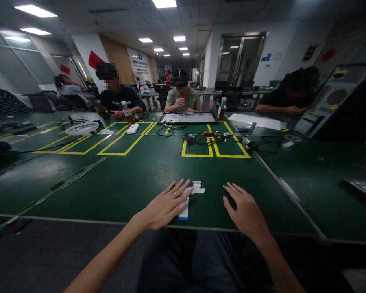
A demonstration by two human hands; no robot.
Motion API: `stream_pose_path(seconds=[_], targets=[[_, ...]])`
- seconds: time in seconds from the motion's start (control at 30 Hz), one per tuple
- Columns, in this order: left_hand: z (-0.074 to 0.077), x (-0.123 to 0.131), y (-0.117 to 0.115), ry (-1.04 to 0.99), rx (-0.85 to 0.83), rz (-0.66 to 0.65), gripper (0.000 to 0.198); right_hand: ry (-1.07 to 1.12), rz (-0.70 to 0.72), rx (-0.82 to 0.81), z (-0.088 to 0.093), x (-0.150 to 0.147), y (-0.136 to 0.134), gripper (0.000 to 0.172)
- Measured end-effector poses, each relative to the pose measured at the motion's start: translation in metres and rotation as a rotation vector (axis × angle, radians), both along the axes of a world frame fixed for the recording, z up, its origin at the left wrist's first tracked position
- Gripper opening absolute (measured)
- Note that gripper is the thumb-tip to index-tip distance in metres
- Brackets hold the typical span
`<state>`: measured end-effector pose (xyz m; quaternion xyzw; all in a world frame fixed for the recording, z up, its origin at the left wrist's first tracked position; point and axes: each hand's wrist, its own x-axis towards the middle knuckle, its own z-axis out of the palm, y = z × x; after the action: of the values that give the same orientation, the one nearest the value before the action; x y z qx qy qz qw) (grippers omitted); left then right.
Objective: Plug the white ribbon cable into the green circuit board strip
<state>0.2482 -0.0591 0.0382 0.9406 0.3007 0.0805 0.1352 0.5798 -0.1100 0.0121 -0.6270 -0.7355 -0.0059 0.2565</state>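
My left hand [167,204] lies flat with its fingers stretched out, partly over a white flat ribbon cable [184,208] with a blue end. The cable is folded, and its far part with a small connector shows beyond my fingertips. Some of the cable is hidden under the hand. To the right of it, my right hand [244,205] rests on the green table [134,195], fingers extended and holding nothing. A gap of bare tabletop lies between this hand and the cable.
A long green circuit board strip [61,185] lies at the left, reaching past the table's front edge. Yellow tape rectangles, black cables [198,138], a white fan [82,127] and bottles [221,109] are farther back. A computer case [338,101] stands at right. Several people sit around.
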Motion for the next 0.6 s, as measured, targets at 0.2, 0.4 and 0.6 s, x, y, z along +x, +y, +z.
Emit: stream_pose_path(seconds=[0.2,0.4,0.6], targets=[[-0.010,-0.080,0.038,-0.016,0.266,0.520,0.065,-0.002,0.000,-0.014,0.002,0.000,-0.001,0.046],[-0.035,-0.260,0.052,0.054,0.320,1.245,0.086,0.013,-0.002,-0.003,0.001,0.000,0.000,0.045],[-0.041,-0.333,0.041,0.047,0.161,1.475,0.090,-0.008,-0.013,-0.005,-0.001,0.001,0.001,0.046]])
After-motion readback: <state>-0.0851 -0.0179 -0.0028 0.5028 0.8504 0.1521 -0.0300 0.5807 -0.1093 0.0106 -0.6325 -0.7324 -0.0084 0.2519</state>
